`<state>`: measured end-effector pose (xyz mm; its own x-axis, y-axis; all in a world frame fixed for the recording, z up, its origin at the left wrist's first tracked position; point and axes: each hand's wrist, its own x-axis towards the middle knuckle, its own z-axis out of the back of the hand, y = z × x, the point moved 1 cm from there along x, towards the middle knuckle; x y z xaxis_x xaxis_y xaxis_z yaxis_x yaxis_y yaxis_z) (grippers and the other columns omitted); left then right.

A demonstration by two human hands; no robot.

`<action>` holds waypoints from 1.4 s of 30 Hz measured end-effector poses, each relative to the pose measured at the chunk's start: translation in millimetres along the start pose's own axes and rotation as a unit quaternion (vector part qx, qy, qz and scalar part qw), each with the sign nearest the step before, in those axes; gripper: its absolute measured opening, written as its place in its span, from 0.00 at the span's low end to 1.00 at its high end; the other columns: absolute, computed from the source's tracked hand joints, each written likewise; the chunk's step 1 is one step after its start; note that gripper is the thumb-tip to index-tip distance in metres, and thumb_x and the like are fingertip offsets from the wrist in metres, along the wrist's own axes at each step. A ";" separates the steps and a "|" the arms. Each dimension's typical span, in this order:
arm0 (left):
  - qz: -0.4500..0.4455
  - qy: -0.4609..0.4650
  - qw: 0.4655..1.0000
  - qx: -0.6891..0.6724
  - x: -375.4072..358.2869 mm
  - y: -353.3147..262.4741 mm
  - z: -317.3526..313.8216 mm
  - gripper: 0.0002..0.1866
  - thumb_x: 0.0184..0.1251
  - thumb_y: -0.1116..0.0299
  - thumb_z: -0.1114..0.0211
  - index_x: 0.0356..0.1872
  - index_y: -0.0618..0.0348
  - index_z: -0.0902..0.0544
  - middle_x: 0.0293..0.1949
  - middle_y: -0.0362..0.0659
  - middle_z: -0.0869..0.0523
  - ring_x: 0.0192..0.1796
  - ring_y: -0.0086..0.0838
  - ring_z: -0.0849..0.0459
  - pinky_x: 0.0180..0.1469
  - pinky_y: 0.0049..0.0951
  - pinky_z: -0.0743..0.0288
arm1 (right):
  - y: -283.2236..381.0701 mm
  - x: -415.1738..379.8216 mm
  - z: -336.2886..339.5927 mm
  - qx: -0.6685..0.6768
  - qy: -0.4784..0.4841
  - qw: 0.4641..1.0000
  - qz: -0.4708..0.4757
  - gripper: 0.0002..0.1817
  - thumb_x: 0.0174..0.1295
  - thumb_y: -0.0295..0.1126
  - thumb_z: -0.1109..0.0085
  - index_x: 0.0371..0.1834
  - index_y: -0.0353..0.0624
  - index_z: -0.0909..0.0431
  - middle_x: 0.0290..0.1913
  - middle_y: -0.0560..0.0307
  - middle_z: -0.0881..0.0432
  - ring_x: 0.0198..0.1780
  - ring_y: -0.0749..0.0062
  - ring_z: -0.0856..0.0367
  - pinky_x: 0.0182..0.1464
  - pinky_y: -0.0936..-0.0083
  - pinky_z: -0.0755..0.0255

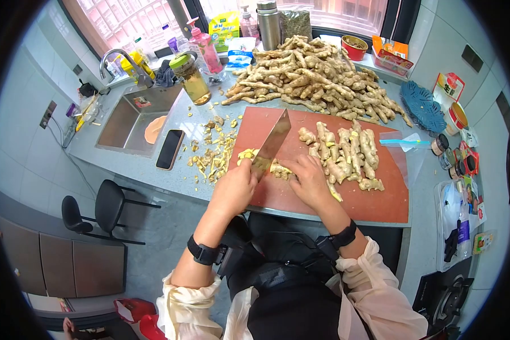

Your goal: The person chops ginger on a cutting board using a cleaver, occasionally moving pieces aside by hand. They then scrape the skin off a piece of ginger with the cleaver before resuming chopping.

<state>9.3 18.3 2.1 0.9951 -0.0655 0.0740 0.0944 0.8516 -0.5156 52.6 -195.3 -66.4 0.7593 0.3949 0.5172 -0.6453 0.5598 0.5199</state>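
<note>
My left hand [234, 186] is closed round the handle of a wide cleaver [272, 144], whose blade stands on edge over the red-brown cutting board [345, 208]. To the right of the blade, the bent fingers of my right hand [307, 177] press on a piece of ginger [279, 170]. Cut ginger slices [248, 154] lie left of the blade. Several trimmed ginger roots [348, 153] rest on the board beyond my right hand. Behind the board rises a large heap of whole ginger [317, 76].
Ginger scraps [214, 150] and a phone [170, 149] lie left of the board, beside the sink [131, 126]. A jar of tea [192, 82] and a steel flask [268, 25] stand behind. Blue plate [423, 107] and small jars [440, 144] are at right.
</note>
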 end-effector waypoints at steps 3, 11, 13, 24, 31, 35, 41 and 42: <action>0.000 0.017 0.999 0.028 0.5 -6.3 3.7 0.14 0.78 0.62 0.44 0.47 0.65 0.25 0.35 0.65 0.12 0.42 0.63 0.13 0.45 0.60 0.21 | -0.2 0.3 0.4 -0.002 0.000 1.000 0.000 0.23 0.55 0.21 0.39 0.56 0.47 0.14 0.43 0.52 0.22 0.52 0.53 0.23 0.58 0.58 0.32; 0.021 0.052 0.996 0.073 3.0 -11.7 7.4 0.12 0.77 0.64 0.45 0.48 0.65 0.25 0.35 0.65 0.12 0.42 0.62 0.12 0.46 0.61 0.21 | 1.4 0.4 0.7 -0.004 0.009 1.000 -0.013 0.23 0.54 0.21 0.39 0.55 0.47 0.13 0.42 0.52 0.22 0.51 0.52 0.23 0.58 0.59 0.32; 0.015 0.051 0.996 0.074 3.9 -12.2 7.4 0.12 0.77 0.64 0.45 0.48 0.64 0.25 0.35 0.65 0.12 0.41 0.62 0.12 0.46 0.61 0.21 | 1.1 0.7 0.5 0.001 0.005 1.000 -0.011 0.23 0.54 0.21 0.39 0.55 0.47 0.13 0.42 0.51 0.22 0.51 0.52 0.23 0.57 0.59 0.32; 0.056 0.105 0.989 0.083 1.4 -15.6 -3.4 0.13 0.76 0.65 0.43 0.49 0.65 0.27 0.39 0.65 0.13 0.45 0.63 0.14 0.48 0.59 0.22 | -1.7 2.1 -3.7 0.001 -0.008 1.000 0.005 0.25 0.53 0.21 0.39 0.56 0.48 0.13 0.39 0.52 0.24 0.49 0.52 0.24 0.57 0.58 0.31; 0.051 0.054 0.997 0.034 2.6 4.7 -5.5 0.12 0.77 0.65 0.43 0.48 0.65 0.25 0.40 0.64 0.13 0.46 0.61 0.14 0.49 0.56 0.22 | -1.8 0.8 -2.2 0.002 0.005 1.000 -0.001 0.25 0.54 0.21 0.39 0.57 0.48 0.14 0.39 0.51 0.25 0.49 0.52 0.24 0.56 0.58 0.32; 0.041 0.038 0.998 0.020 -2.6 8.0 -8.5 0.12 0.77 0.64 0.44 0.47 0.66 0.26 0.39 0.65 0.12 0.45 0.62 0.14 0.48 0.58 0.22 | -1.8 -0.8 -2.5 0.005 -0.003 1.000 0.004 0.25 0.54 0.21 0.39 0.58 0.48 0.14 0.40 0.51 0.25 0.49 0.52 0.24 0.56 0.58 0.32; 0.015 0.008 1.000 0.006 -4.7 5.6 1.5 0.13 0.77 0.63 0.45 0.46 0.65 0.27 0.37 0.65 0.12 0.43 0.63 0.13 0.47 0.60 0.21 | -1.8 -0.4 -2.6 0.007 -0.007 1.000 0.005 0.25 0.54 0.21 0.39 0.58 0.49 0.14 0.40 0.52 0.25 0.49 0.52 0.24 0.56 0.58 0.32; 0.010 0.007 1.000 0.005 -4.8 3.8 3.1 0.13 0.77 0.63 0.45 0.46 0.65 0.27 0.37 0.65 0.12 0.44 0.62 0.13 0.47 0.60 0.21 | -1.0 -0.2 -1.7 0.004 -0.005 1.000 0.003 0.24 0.55 0.21 0.39 0.57 0.48 0.14 0.41 0.52 0.24 0.50 0.52 0.24 0.57 0.58 0.32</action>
<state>4.8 23.5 2.4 0.9972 -0.0555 0.0508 0.0736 0.8581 -0.5081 53.2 -194.7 -68.2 0.7552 0.3906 0.5265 -0.6499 0.5516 0.5229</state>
